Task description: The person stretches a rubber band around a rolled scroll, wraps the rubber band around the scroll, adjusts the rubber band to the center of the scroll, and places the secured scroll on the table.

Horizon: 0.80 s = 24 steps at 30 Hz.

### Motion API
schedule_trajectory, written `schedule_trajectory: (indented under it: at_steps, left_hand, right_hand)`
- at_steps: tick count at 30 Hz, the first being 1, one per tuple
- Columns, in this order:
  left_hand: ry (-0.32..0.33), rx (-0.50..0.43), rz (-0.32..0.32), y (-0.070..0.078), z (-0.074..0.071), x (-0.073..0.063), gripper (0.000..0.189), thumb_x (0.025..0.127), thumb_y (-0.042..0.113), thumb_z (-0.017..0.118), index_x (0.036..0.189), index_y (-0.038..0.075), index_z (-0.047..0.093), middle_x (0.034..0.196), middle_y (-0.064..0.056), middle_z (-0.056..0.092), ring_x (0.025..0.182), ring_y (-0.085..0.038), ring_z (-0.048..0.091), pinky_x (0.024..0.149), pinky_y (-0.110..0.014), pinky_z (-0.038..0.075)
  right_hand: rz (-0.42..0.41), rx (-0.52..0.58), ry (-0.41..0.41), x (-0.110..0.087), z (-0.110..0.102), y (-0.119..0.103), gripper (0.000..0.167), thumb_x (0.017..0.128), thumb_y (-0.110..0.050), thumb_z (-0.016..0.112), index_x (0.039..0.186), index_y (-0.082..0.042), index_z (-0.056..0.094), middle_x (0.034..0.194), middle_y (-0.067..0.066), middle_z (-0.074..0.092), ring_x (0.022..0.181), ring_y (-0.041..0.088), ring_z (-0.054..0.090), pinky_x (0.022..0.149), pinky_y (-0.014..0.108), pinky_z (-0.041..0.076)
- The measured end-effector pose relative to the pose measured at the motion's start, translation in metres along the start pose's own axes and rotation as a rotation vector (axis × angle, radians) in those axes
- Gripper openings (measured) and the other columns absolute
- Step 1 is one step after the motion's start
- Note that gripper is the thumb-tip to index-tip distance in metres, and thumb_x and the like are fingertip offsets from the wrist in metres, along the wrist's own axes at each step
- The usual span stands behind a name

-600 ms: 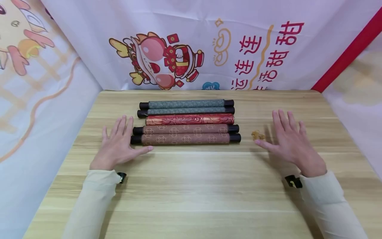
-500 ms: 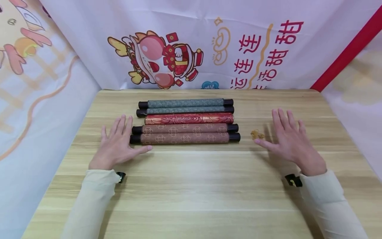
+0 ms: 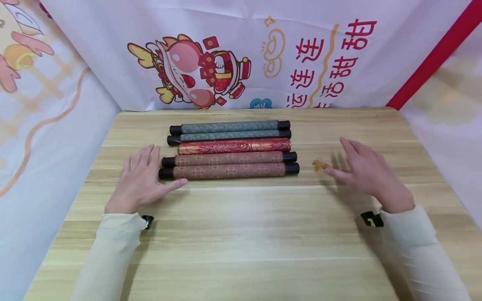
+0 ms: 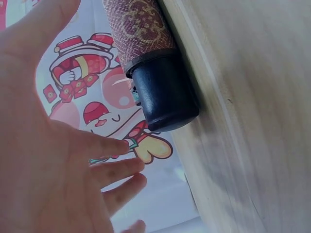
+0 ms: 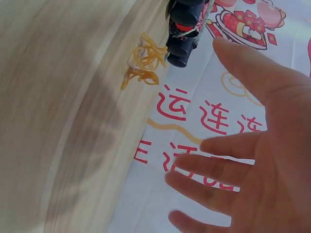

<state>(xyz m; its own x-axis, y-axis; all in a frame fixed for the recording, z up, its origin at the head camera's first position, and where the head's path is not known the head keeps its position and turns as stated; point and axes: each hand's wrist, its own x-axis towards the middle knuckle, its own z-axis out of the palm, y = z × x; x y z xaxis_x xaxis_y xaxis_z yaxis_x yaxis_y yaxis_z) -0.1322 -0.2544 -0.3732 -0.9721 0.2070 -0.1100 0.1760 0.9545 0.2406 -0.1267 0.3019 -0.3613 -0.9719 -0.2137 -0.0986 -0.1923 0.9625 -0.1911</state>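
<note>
Rolled scrolls lie side by side on the wooden table. A brown patterned pair of rolls with black end knobs is nearest, then a red roll, then a green-blue pair. My left hand is spread beside the left ends of the brown rolls, its thumb by their near edge; the left wrist view shows a gap between palm and black knob. Just right of the scrolls sits a small heap of yellowish rubber bands. Over its right side hangs my right hand, fingers extended, nothing held.
A white printed cloth with cartoon figures and red characters stands along the table's back edge. More printed cloth hangs at the left side. A dark wrist camera mount sits under the right cuff.
My right hand has turned slightly, its fingers closer together and its thumb nearer the rubber bands. The left hand keeps about the same place by the scrolls. The head view has shifted a little.
</note>
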Motion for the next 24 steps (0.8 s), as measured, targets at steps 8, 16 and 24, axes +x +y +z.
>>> schedule_trajectory:
  at_steps: [8, 16, 24]
  left_hand:
    - [0.095, -0.011, 0.033, 0.005, -0.005, 0.002, 0.117, 0.089, 0.080, 0.061, 0.151, -0.016, 0.034, 0.150, -0.038, 0.042, 0.137, -0.052, 0.036, 0.118, -0.064, 0.030]
    - [0.142, 0.026, 0.118, 0.018, -0.008, 0.008, 0.103, 0.093, 0.071, 0.063, 0.145, -0.016, 0.045, 0.143, -0.038, 0.050, 0.135, -0.053, 0.042, 0.118, -0.064, 0.034]
    - [0.130, 0.036, 0.214, 0.042, -0.006, 0.021, 0.083, 0.099, 0.053, 0.066, 0.146, -0.013, 0.047, 0.139, -0.032, 0.053, 0.133, -0.049, 0.046, 0.117, -0.064, 0.037]
  right_hand:
    - [-0.042, 0.080, 0.010, 0.008, -0.009, 0.001, 0.067, 0.101, -0.040, 0.071, 0.142, 0.010, 0.056, 0.132, 0.034, 0.063, 0.118, 0.049, 0.063, 0.102, 0.067, 0.050]
    - [-0.067, 0.110, 0.020, 0.021, -0.016, -0.004, 0.043, 0.097, -0.028, 0.077, 0.123, 0.006, 0.071, 0.110, 0.023, 0.074, 0.098, 0.033, 0.069, 0.092, 0.057, 0.056]
    - [-0.080, 0.096, -0.006, 0.032, -0.014, -0.007, 0.028, 0.097, -0.022, 0.076, 0.111, 0.002, 0.076, 0.098, 0.013, 0.076, 0.088, 0.025, 0.069, 0.086, 0.052, 0.058]
